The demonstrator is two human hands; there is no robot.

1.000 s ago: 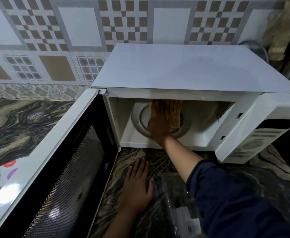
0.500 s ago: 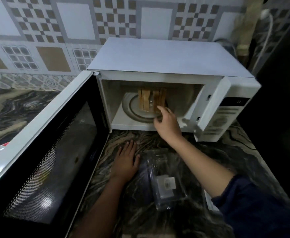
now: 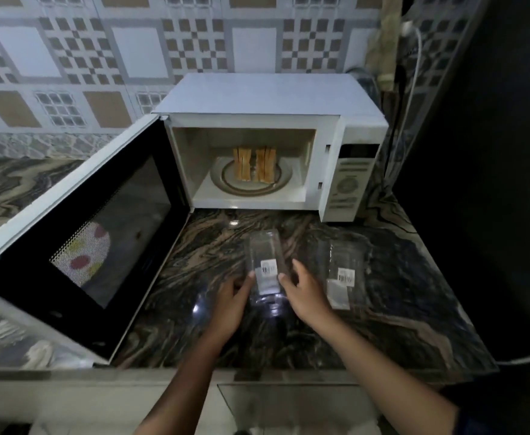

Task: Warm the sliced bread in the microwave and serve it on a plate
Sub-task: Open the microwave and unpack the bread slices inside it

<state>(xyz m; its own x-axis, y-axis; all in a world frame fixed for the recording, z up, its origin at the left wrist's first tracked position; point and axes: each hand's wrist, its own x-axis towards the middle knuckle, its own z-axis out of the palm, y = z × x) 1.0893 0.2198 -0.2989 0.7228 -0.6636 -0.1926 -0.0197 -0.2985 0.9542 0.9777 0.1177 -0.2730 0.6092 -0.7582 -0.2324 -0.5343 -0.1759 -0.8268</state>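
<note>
Bread slices [image 3: 254, 164] stand on edge in two clusters on the turntable plate [image 3: 226, 180] inside the microwave [image 3: 270, 98], we judge upright so they warm evenly. The microwave door [image 3: 78, 233] hangs wide open to the left, so heating is not started. On the marble counter [image 3: 398, 309], our left hand [image 3: 230, 304] and right hand [image 3: 304, 298] flank an empty clear plastic bread package [image 3: 265, 271], fingers loosely curled against its sides, lightly pinching it between both hands; likely clearing it away. A second clear package [image 3: 342, 274] lies just beside, to the right, untouched. Both forearms reach forward from the bottom edge, wrists low, palms facing each other. No serving plate is clearly visible.
</note>
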